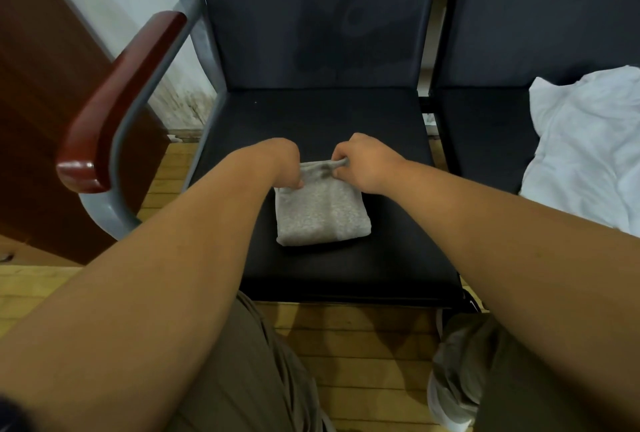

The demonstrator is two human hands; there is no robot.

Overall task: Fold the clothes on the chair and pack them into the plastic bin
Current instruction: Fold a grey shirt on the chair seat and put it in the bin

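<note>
A small grey garment (pixel 320 211) lies folded into a compact rectangle on the black seat of the chair (pixel 311 119). My left hand (pixel 282 163) grips its far left corner, fingers curled under the cloth. My right hand (pixel 367 161) pinches the far edge at the right, lifting a rolled fold of grey fabric. A crumpled white garment (pixel 585 151) lies on the neighbouring black seat at the right. No plastic bin is in view.
The chair has a reddish wooden armrest (pixel 117 99) on a grey metal frame at the left. A brown wooden panel (pixel 38 85) stands further left. Wooden floor (pixel 363 334) shows below the seat, with my knees in khaki trousers at the bottom.
</note>
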